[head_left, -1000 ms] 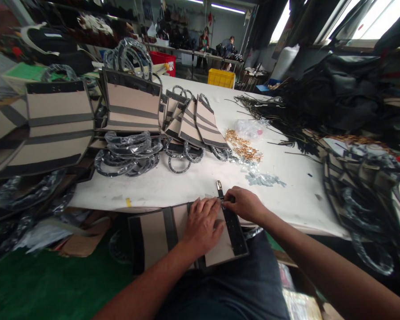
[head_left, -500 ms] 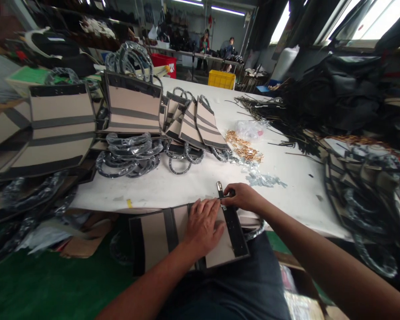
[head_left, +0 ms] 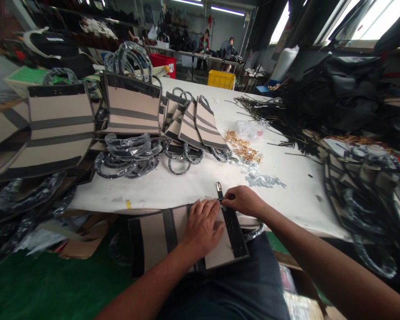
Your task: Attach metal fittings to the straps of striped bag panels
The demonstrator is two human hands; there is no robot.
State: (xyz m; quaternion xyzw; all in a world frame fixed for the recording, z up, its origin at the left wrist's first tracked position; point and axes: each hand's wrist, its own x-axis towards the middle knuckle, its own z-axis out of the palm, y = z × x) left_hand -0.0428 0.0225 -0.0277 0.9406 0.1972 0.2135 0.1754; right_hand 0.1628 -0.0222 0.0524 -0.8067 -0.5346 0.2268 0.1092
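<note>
A beige bag panel (head_left: 156, 238) with dark bands lies across the worker's lap, its top edge against the near rim of the white tabletop (head_left: 193, 182). The left hand (head_left: 202, 224) presses flat on it, fingers spread and closed on nothing. The right hand (head_left: 245, 201) has its grip pinched together on a narrow black strap (head_left: 221, 194) at the panel's dark top band, the strap's metal tip pointing away across the tabletop. Compared with a second ago, the right hand has eased a little toward the tabletop along the strap and settled, while the left has stayed planted and the panel has not shifted; by that showing, the strap is being seated, not yet let go. Just beyond lie scattered silver pieces (head_left: 265, 179) and a heap of gold fittings (head_left: 243, 149) beside a clear plastic bag (head_left: 251, 128). Farther left, finished bags (head_left: 131, 104) stand over wrapped round handles (head_left: 128, 155). Black straps (head_left: 270, 113) sprawl at right; two people sit at a far bench (head_left: 216, 44).
</note>
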